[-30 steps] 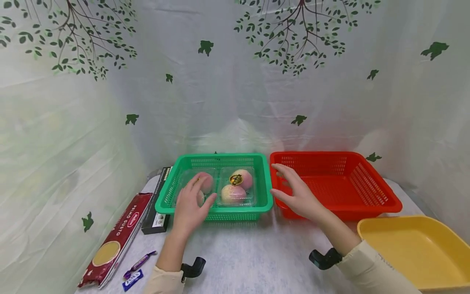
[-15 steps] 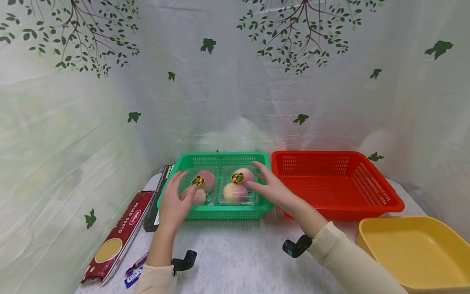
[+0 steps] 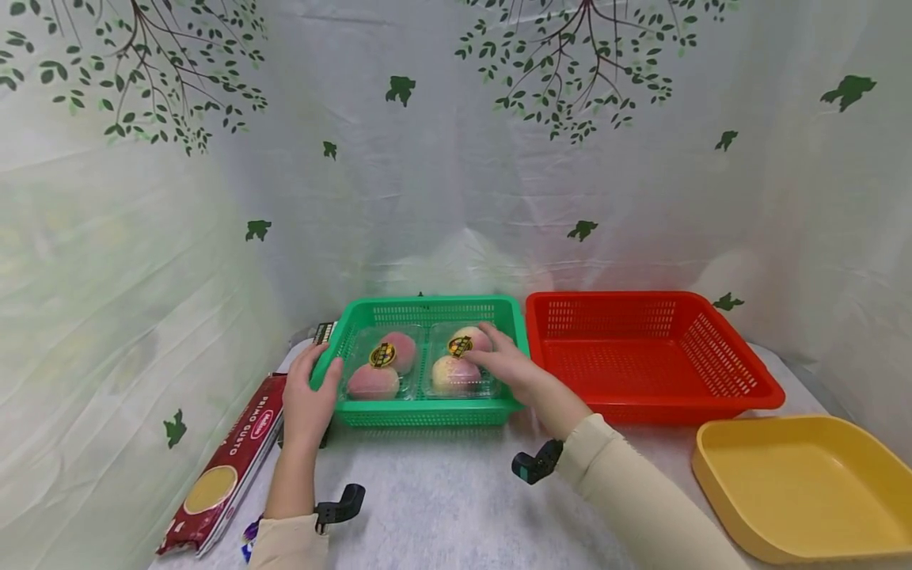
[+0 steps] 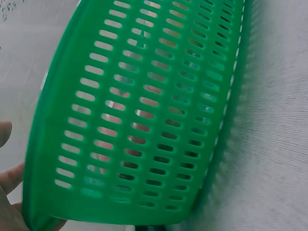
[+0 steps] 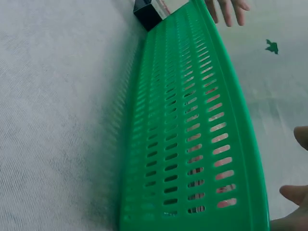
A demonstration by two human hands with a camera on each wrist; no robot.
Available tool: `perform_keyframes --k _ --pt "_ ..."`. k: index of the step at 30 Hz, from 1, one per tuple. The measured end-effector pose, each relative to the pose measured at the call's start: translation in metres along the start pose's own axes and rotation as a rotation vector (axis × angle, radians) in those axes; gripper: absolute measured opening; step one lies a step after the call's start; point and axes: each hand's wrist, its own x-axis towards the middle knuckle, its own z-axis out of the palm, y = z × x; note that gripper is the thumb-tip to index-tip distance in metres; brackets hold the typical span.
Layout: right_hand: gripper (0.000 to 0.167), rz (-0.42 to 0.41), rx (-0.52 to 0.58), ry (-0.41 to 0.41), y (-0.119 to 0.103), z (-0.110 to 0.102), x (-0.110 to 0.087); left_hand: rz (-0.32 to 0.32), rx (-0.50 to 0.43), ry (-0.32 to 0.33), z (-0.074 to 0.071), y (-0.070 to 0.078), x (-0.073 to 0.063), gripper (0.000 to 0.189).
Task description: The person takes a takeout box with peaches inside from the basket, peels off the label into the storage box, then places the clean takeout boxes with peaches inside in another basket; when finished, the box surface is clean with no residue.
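Note:
A green plastic basket (image 3: 427, 408) holds two clear plastic boxes side by side: a left clear box (image 3: 374, 383) and a right clear box (image 3: 456, 374). Each contains two round pink-and-cream fruits or buns and bears a black-and-gold sticker. My left hand (image 3: 308, 400) is at the basket's front left corner, fingers loosely extended around the rim. Over the right clear box reaches my right hand (image 3: 509, 366), thumb near the sticker and fingers along the box's right side. In the right wrist view its thumb and finger stand apart; the basket wall hides their contact with the box.
A red basket (image 3: 620, 413) stands right of the green one, with a yellow tray (image 3: 805, 475) in front. On the left lie a dark red spaghetti pack (image 3: 221, 467), a partly hidden black box (image 3: 323, 333) and small purple-and-blue wrapped snacks (image 3: 249, 537).
My right hand has moved left from the red basket's edge to over the right clear box. My left hand has moved left, from above the left box to the basket's corner.

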Motion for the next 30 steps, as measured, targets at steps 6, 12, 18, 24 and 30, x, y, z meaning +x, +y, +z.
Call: perform_keyframes --k 6,12,18,24,30 --pt "0.071 0.044 0.051 -0.003 0.002 0.005 0.008 -0.106 -0.135 -0.048 -0.001 -0.008 0.001 0.055" --pt "0.066 0.052 0.083 -0.054 0.007 0.008 0.014 -0.256 -0.242 -0.067 0.002 -0.017 0.001 0.051" --pt "0.056 0.023 0.04 -0.07 0.01 0.011 0.021 -0.272 -0.235 -0.056 0.005 -0.021 0.002 0.049" --pt "0.055 0.02 0.045 -0.059 0.012 0.013 0.023 -0.283 -0.23 -0.053 0.006 -0.022 0.003 0.048" --pt "0.061 0.039 0.061 -0.023 0.011 0.011 0.019 -0.282 -0.232 -0.059 0.007 -0.023 0.004 0.048"
